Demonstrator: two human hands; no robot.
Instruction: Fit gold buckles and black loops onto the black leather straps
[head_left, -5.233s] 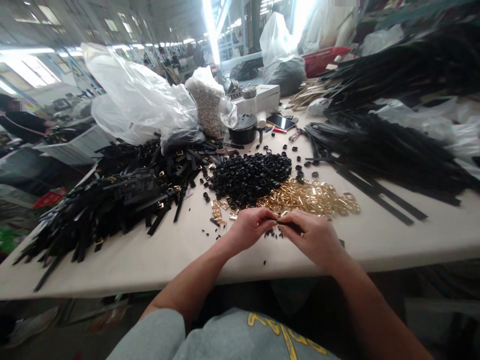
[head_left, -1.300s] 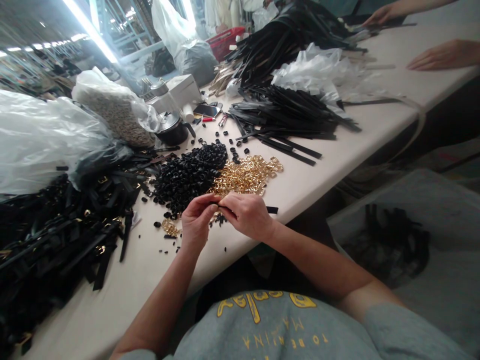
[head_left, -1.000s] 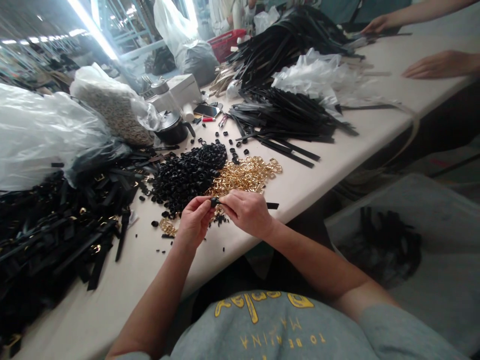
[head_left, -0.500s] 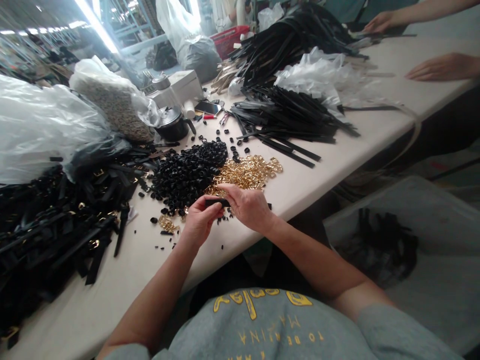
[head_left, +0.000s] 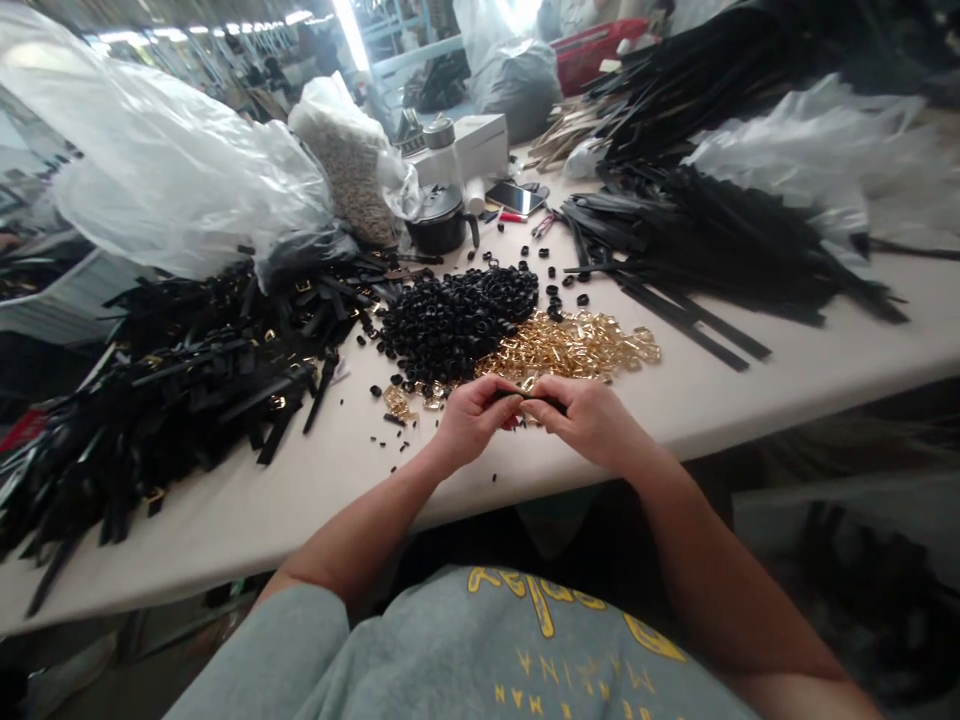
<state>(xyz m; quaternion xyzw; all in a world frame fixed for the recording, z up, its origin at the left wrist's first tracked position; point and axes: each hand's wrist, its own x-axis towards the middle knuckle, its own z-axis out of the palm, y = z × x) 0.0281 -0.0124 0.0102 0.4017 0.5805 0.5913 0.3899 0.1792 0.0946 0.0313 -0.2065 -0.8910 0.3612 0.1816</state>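
My left hand (head_left: 474,422) and my right hand (head_left: 589,420) meet above the table's near side, fingertips almost touching. Both are closed on one short black strap (head_left: 551,402), pinched between thumbs and fingers; most of it is hidden by the fingers. Just beyond the hands lies a heap of gold buckles (head_left: 581,345). Left of that, touching it, is a mound of small black loops (head_left: 450,320). A few gold buckles (head_left: 397,403) sit apart, left of my left hand.
At left spreads a big pile of black straps with gold buckles (head_left: 217,370). Long black strips (head_left: 720,235) lie at right under plastic (head_left: 810,150). Farther back are a black lidded pot (head_left: 439,222), a phone (head_left: 516,197) and a filled bag (head_left: 349,160). The table edge (head_left: 525,495) runs before me.
The view has swung right to left, so the table's things appear farther right and a co-worker's hands have left view. My hands have come closer together on the strap.
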